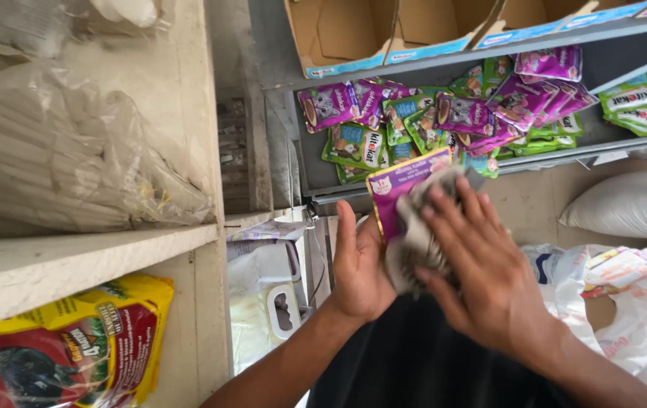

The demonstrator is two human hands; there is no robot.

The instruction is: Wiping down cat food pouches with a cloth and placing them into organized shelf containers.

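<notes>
Left hand (361, 268) cupped under a purple pouch (399, 189), thumb up along its left edge, fingers hidden behind it. Right hand (482, 272) spread flat, fingers apart, pressing a grey cloth (421, 238) against the pouch's face; cloth bunched between palm and pouch, blurred. Pouch upright, tilted slightly, held just below the grey shelf (444, 162).

On the shelf, directly above the pouch: loose heap of purple and green pouches (444, 117), overlapping. Further right on the same shelf, apart from the heap: small stack of green pouches (637, 106). Above the shelf, on the next tier: open cardboard trays (353, 38) with blue edges.

Left of the shelf: pale wooden shelving (89, 257) bearing a clear plastic bag (59, 159) of pale sticks, and beneath it a yellow-and-red bag (66, 355). Below the shelf, between both units: white plastic jug (270, 302) with a handle. Right of the shelf's lower edge: white sack (625, 204), and under it crumpled white plastic bags (625, 302).
</notes>
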